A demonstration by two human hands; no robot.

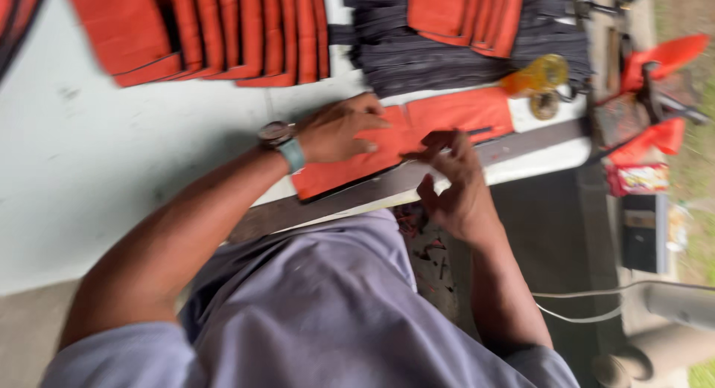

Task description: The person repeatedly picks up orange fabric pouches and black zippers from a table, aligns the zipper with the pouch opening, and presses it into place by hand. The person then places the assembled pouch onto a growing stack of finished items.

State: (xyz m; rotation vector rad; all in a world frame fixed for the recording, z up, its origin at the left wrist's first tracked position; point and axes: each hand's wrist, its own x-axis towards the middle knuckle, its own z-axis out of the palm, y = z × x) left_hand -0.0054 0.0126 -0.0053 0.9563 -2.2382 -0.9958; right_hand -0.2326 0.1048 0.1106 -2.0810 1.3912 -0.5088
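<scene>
The left hand [339, 131] lies flat, grip released, on an orange fabric strip [406, 138] at the bench [89, 157] edge; the right hand [450, 183] pinches the strip's near edge.

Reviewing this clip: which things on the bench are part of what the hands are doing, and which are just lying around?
In hand:
- orange fabric piece at the table edge
- left hand pressing flat on it
- right hand pinching its near edge

Lying about:
- orange stacks fanned out
- dark strip pile
- yellow translucent object
- red packet off the table
</scene>
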